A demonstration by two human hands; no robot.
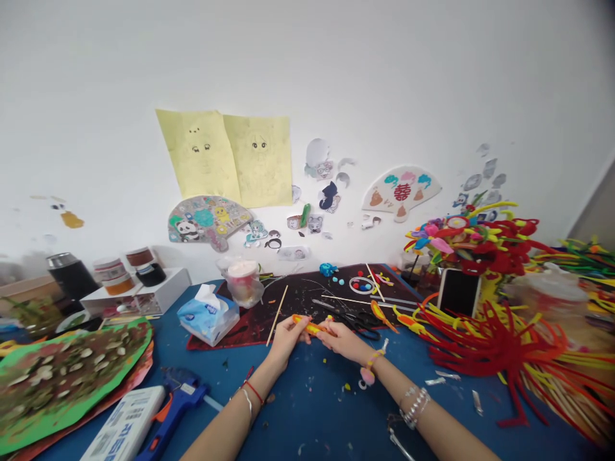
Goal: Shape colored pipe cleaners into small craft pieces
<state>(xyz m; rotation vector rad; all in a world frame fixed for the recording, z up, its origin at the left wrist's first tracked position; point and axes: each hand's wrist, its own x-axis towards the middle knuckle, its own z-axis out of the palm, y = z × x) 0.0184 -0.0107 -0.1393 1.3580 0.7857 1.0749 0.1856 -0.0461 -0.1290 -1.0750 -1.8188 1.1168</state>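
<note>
Both hands meet over the front edge of a dark red mat. My left hand pinches one end of a short orange-yellow pipe cleaner piece. On its other end, the fingers of my right hand are closed. Just behind my right hand lie black-handled scissors. A finished-looking orange fuzzy loop rests to the right of them. Left of my left hand is a thin wooden stick.
Red pipe cleaners spread on the right before a propped phone. A blue glue gun, a white box and a tissue pack stand left. Behind are a lidded cup and a small ring dish.
</note>
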